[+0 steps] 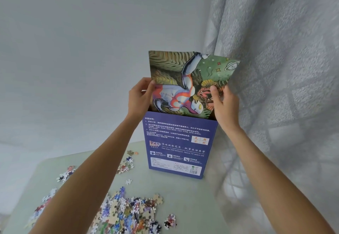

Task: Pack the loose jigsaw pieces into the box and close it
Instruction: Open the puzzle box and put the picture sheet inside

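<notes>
Pale green laminate, the table (183,193) carries nearly everything here, with a white patterned curtain (284,68) hanging at its right edge. Standing upright on the far part of the table is the blue jigsaw box (176,145), its printed back toward the camera and its top open. Out of that top rises a folded picture poster (183,79), colourfully printed; its lower edge is already inside the box while most of the sheet is above the rim.

By the look of things, the task is barely begun. A large heap of loose jigsaw pieces (124,213) lies on the near part of the table, with smaller scatters to the left (66,174) and a few near the foot of the box (126,166). None can be seen inside the box, whose interior is hidden. All of the pieces are left to gather, and the box is yet to be closed.

The left hand (139,96) pinches the poster's left edge, thumb in front and fingers curled behind the sheet. The right hand (222,101) grips the right edge the same way, thumb pressed on the printed face, fingers behind.
</notes>
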Available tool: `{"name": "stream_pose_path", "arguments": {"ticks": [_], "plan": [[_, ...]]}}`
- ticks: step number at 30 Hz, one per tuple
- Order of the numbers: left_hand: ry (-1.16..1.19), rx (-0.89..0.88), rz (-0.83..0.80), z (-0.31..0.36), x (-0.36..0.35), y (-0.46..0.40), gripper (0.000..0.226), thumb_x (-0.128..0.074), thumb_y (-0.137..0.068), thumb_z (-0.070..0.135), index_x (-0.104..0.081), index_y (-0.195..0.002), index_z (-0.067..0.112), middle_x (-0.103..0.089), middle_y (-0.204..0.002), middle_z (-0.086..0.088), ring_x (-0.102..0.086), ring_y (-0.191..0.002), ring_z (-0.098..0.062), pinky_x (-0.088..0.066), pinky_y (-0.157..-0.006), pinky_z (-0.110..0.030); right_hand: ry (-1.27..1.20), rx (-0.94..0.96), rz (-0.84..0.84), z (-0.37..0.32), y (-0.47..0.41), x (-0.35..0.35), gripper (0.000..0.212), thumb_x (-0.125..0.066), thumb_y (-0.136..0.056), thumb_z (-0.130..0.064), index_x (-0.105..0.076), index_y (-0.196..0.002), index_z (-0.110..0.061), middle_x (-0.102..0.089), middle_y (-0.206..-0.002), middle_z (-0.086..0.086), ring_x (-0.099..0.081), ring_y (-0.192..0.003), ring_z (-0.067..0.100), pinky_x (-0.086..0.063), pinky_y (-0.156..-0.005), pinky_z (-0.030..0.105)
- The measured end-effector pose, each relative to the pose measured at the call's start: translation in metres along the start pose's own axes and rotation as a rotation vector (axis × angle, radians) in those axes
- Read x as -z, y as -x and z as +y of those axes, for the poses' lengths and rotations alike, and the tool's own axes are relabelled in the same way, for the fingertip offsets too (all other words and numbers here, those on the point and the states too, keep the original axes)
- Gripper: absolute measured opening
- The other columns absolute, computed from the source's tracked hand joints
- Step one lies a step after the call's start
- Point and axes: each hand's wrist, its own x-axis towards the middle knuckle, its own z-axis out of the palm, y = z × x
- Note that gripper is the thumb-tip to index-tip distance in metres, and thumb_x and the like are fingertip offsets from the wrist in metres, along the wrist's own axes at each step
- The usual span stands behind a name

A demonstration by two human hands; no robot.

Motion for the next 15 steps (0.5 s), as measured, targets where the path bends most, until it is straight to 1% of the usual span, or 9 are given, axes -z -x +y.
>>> {"name": "stream_pose_path", "arguments": {"ticks": [1, 3, 4, 5, 7, 8, 11, 13, 15], "plan": [[-0.071, 0.002, -0.003, -0.005, 0.0, 0.001, 0.014, -0.05, -0.095, 0.027, -0.06, -0.089, 0.019, -0.066, -0.08, 0.009, -0.063, -0.071, -0.007, -0.05, -0.059, -0.022, 0.037, -0.008, -0.015, 0.002, 0.001, -0.001, 0.042, -0.04, -0.094, -0.051, -0.049, -0.086, -0.011, -0.06, -0.075, 0.006, -0.062, -0.065, 0.026, -0.049, -0.054, 0.045], [-0.24, 0.029, -0.019, -0.021, 0.002, 0.004, 0.017, -0.05, -0.094, 0.032, -0.061, -0.094, 0.019, -0.068, -0.084, 0.004, -0.064, -0.072, -0.018, -0.05, -0.062, -0.031, 0.147, -0.014, -0.04, 0.009, 0.005, -0.005, 0.036, -0.044, -0.095, -0.045, -0.049, -0.09, -0.009, -0.052, -0.072, -0.001, -0.053, -0.061, 0.019, -0.037, -0.053, 0.034], [-0.326, 0.045, -0.034, -0.031, 0.003, 0.007, 0.018, -0.049, -0.094, 0.032, -0.061, -0.098, 0.018, -0.069, -0.087, 0.001, -0.063, -0.074, -0.021, -0.049, -0.064, -0.033, 0.201, -0.017, -0.046, 0.011, 0.006, -0.008, 0.034, -0.046, -0.095, -0.042, -0.049, -0.095, -0.008, -0.051, -0.072, -0.001, -0.05, -0.061, 0.018, -0.034, -0.053, 0.03], [-0.403, 0.049, -0.054, -0.041, 0.004, 0.011, 0.018, -0.049, -0.093, 0.03, -0.061, -0.1, 0.017, -0.069, -0.089, -0.001, -0.063, -0.078, -0.023, -0.047, -0.066, -0.033, 0.239, -0.024, -0.049, 0.013, 0.008, -0.011, 0.034, -0.048, -0.094, -0.04, -0.049, -0.1, -0.007, -0.054, -0.074, 0.001, -0.05, -0.061, 0.019, -0.034, -0.052, 0.029], [-0.553, -0.017, -0.098, -0.059, 0.006, 0.015, 0.017, -0.052, -0.092, 0.026, -0.063, -0.097, 0.014, -0.068, -0.09, -0.004, -0.058, -0.089, -0.028, -0.039, -0.07, -0.032, 0.267, -0.018, -0.048, 0.02, 0.01, -0.017, 0.03, -0.052, -0.093, -0.035, -0.049, -0.104, -0.008, -0.061, -0.081, 0.004, -0.056, -0.064, 0.021, -0.041, -0.051, 0.03], [-0.64, -0.054, -0.126, -0.067, 0.008, 0.016, 0.017, -0.054, -0.091, 0.026, -0.065, -0.095, 0.014, -0.067, -0.095, -0.003, -0.054, -0.097, -0.03, -0.036, -0.074, -0.034, 0.275, -0.022, -0.056, 0.023, 0.011, -0.02, 0.027, -0.053, -0.093, -0.032, -0.049, -0.104, -0.008, -0.063, -0.084, 0.005, -0.058, -0.067, 0.022, -0.044, -0.052, 0.031], [-0.832, -0.049, -0.185, -0.076, 0.011, 0.016, 0.021, -0.055, -0.09, 0.034, -0.071, -0.096, 0.022, -0.06, -0.119, 0.007, -0.04, -0.117, -0.026, -0.027, -0.086, -0.037, 0.376, -0.011, -0.103, 0.032, 0.016, -0.024, 0.021, -0.053, -0.092, -0.027, -0.049, -0.103, -0.01, -0.065, -0.087, 0.007, -0.062, -0.073, 0.025, -0.05, -0.056, 0.037], [-0.857, -0.041, -0.188, -0.077, 0.01, 0.018, 0.024, -0.054, -0.09, 0.035, -0.07, -0.101, 0.022, -0.058, -0.124, 0.007, -0.038, -0.12, -0.025, -0.025, -0.087, -0.036, 0.415, -0.001, -0.126, 0.036, 0.022, -0.025, 0.023, -0.055, -0.091, -0.023, -0.047, -0.109, -0.011, -0.067, -0.091, 0.008, -0.063, -0.076, 0.028, -0.051, -0.058, 0.038], [-0.837, -0.071, -0.169, -0.077, 0.01, 0.022, 0.026, -0.056, -0.089, 0.034, -0.067, -0.108, 0.019, -0.058, -0.124, 0.002, -0.039, -0.119, -0.026, -0.027, -0.088, -0.037, 0.406, 0.016, -0.139, 0.04, 0.028, -0.025, 0.028, -0.058, -0.089, -0.02, -0.045, -0.113, -0.016, -0.069, -0.092, 0.007, -0.064, -0.077, 0.029, -0.053, -0.06, 0.041]]}}
